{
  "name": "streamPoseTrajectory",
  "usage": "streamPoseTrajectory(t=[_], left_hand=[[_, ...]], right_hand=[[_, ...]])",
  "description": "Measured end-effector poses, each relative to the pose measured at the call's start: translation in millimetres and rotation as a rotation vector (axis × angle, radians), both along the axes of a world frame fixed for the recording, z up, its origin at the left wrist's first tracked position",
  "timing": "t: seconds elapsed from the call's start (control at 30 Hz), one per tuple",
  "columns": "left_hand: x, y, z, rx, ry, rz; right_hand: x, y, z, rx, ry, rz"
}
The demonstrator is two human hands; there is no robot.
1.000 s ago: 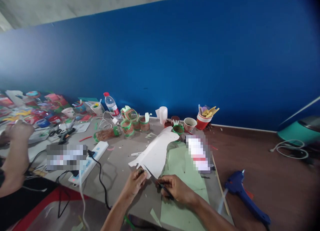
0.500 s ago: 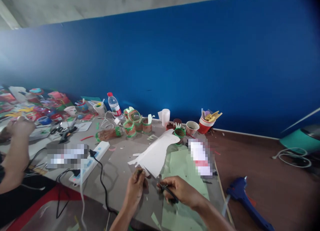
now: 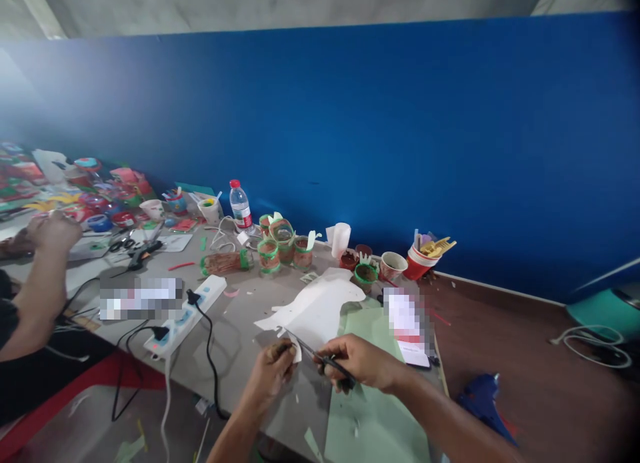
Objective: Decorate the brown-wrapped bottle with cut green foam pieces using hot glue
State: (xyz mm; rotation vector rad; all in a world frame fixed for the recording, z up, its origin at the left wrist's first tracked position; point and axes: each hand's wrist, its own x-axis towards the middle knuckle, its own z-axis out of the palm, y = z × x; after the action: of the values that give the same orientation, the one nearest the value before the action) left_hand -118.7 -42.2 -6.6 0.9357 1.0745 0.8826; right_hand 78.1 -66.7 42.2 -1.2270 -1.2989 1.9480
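My left hand (image 3: pixel 276 364) is closed on a small piece of white paper (image 3: pixel 297 351), whose curved edge sticks out beside the fingertips. Black-handled scissors (image 3: pixel 336 368) are in my right hand (image 3: pixel 356 359), fingers wrapped round the handles. Their blades point up and left, close to the small paper piece; whether they touch it is hard to tell. Beyond both hands lies a large cut sheet of white paper (image 3: pixel 320 299) with a ragged left end. A green sheet (image 3: pixel 373 409) lies flat beneath my right forearm.
Small green-rimmed cups (image 3: pixel 269 257), a water bottle (image 3: pixel 241 208) and a red cup of wooden cutlery (image 3: pixel 419 263) line the back. A power strip (image 3: pixel 203 299) with black cords lies left. A blue glue gun (image 3: pixel 484 403) is at right. Another person's hand (image 3: pixel 54 235) works far left.
The small white paper piece now shows at my left fingertips. The scissors' blades have come nearer to it. The whole view has shifted slightly.
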Motion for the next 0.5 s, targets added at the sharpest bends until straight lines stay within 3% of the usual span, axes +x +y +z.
streamPoseTrajectory(t=[0.27,0.5], left_hand=[[-18,7,8.2,-0.142,-0.02,-0.314],[-20,15,-2.5,-0.146,-0.071,-0.345]], right_hand=[[29,30,-2.1,0.048,-0.079,0.315],[27,39,8.5,0.248,-0.261,0.439]])
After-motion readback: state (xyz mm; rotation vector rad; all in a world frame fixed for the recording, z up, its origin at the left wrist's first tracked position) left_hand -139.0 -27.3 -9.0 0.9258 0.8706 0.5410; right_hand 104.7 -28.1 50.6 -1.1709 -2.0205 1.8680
